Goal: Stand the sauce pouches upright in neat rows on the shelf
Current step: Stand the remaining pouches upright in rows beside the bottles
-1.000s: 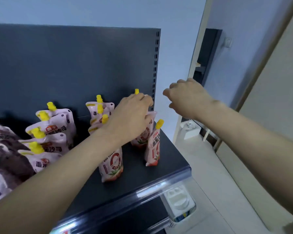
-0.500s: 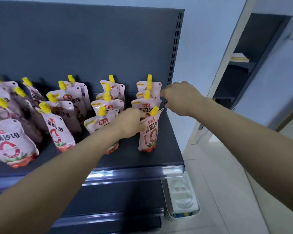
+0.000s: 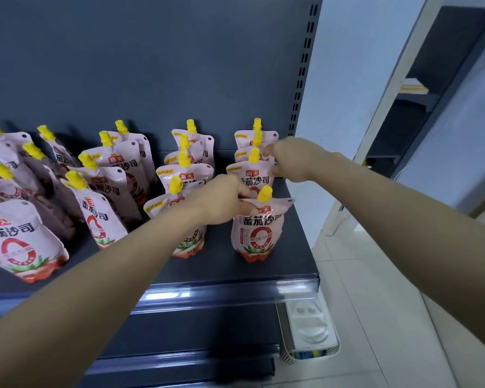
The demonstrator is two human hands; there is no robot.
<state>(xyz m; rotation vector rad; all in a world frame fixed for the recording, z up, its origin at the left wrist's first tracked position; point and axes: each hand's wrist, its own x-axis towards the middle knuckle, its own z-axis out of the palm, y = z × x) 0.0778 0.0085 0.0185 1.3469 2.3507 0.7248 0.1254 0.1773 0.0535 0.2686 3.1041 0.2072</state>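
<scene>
Left hand (image 3: 221,201) had come forward from the back pouches (image 3: 256,137); it pinched the front pouch (image 3: 256,233) by its top edge. Right hand (image 3: 291,161) gripped the pouch behind (image 3: 249,175), just beyond the left. Rightmost row on the shelf (image 3: 294,256) stood upright, nearly straight.

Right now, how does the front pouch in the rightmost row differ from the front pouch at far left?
The rightmost front pouch stands upright; the far-left front pouch leans left. The left hand pinches the rightmost front pouch's top; nothing touches the far-left front pouch. Both are pink, yellow-capped, with a red ring label.
</scene>
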